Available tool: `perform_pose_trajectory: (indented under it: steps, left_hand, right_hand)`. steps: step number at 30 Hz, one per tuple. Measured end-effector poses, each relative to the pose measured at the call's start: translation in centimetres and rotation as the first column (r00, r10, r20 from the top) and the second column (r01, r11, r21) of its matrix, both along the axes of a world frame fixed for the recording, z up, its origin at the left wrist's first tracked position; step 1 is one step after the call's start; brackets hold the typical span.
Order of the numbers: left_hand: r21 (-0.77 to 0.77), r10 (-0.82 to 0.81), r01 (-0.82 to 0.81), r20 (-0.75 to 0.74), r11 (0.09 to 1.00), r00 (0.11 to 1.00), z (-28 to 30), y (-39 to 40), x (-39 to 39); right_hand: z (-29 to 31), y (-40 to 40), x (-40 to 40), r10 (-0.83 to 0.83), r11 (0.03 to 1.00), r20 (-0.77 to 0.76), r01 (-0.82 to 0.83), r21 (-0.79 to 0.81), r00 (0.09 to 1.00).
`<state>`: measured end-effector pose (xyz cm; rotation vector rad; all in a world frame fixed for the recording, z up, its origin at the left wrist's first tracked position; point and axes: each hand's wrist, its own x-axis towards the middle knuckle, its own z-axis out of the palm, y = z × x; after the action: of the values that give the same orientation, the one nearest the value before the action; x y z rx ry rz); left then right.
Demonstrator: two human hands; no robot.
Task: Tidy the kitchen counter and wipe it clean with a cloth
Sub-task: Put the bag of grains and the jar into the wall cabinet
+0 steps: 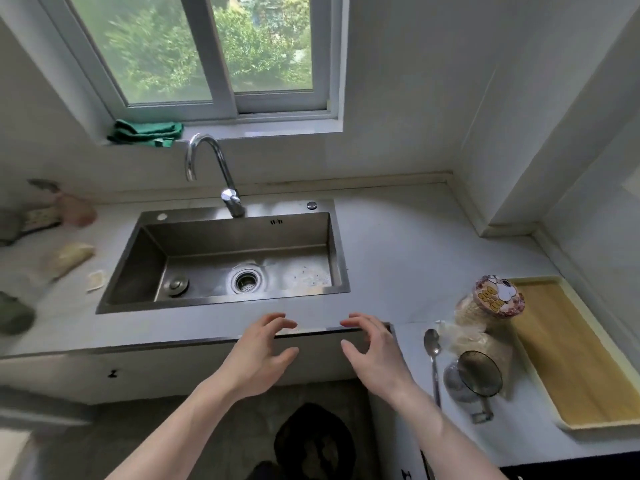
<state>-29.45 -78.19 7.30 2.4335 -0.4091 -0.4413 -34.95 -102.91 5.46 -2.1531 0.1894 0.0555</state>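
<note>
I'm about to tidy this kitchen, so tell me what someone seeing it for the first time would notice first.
Two empty hands, the left hand and right hand, hover with relaxed fingers at the counter's front edge, before the steel sink. A green cloth lies folded on the windowsill behind the faucet. To the right, a spoon and a lidded jar sit beside a wooden tray.
</note>
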Motion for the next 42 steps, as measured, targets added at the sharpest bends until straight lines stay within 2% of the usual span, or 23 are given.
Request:
perform_pose_trajectory:
  steps: [4, 10, 16, 21, 30, 34, 37, 42]
  left_hand:
    - [0.032, 0.112, -0.112, 0.003, 0.993, 0.994, 1.4, 5.3, 1.0]
    - [0.035, 0.292, -0.291, -0.043, 0.956, 0.955, 0.7, 19.3, 4.8]
    - [0.14, 0.314, -0.309, -0.021, 0.941, 0.949, -1.1, 33.7, 11.5]
    - [0.205, 0.31, -0.296, -0.037, 0.933, 0.95, -1.5, 41.8, 15.7]
    - [0.339, 0.312, -0.289, -0.016, 0.896, 0.95, 0.2, 51.1, 20.9]
    - [0.406, 0.351, -0.31, -0.031, 0.86, 0.936, 1.7, 55.6, 21.7]
    - [0.385, 0.455, -0.41, -0.029, 0.827, 0.89, 1.6, 59.2, 23.9]
    - [0.387, 0.597, -0.513, -0.135, 0.766, 0.79, -1.5, 64.3, 30.5]
  right_hand:
    - [0.8, 4.5, 2.7, 0.122, 0.993, -0.037, -0.122, 0.001, 0.992]
    - [1.1, 16.9, 9.3, 0.251, 0.968, -0.02, -0.251, 0.032, 0.968]
    - [-0.9, 31.5, 16.1, 0.263, 0.962, -0.054, -0.258, 0.087, 0.963]
    - [-0.3, 39.4, 19.3, 0.278, 0.959, -0.073, -0.273, 0.069, 0.958]
    - [2.2, 42.2, 21.7, 0.249, 0.968, -0.065, -0.25, -0.006, 0.966]
    - [2.5, 44.8, 21.8, 0.26, 0.965, -0.044, -0.26, 0.014, 0.964]
    - [2.7, 46.8, 21.2, 0.253, 0.967, -0.039, -0.252, 0.033, 0.967]
    - [2.3, 48.2, 21.8, 0.164, 0.986, -0.03, -0.163, 0.044, 0.986]
